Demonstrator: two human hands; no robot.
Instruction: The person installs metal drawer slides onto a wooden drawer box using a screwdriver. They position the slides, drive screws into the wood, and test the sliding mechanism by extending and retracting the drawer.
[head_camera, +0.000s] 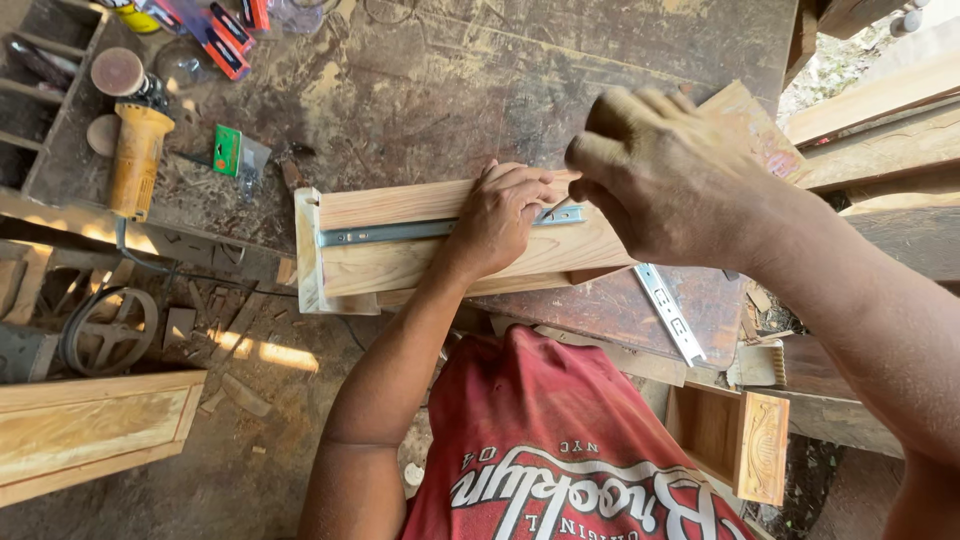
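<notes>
A pale wooden drawer lies on its side on the worn workbench. A grey metal drawer slide runs along the drawer's side. My left hand presses down on the slide and the wood, fingers curled over them. My right hand hovers just to the right, pinching a thin metal-tipped tool whose point meets the slide's right end. Most of the tool is hidden by my fingers.
A second metal slide lies on the bench by my right forearm. A yellow angle grinder and a small green box sit at the left. A carved wooden box stands lower right, and a wooden panel lower left.
</notes>
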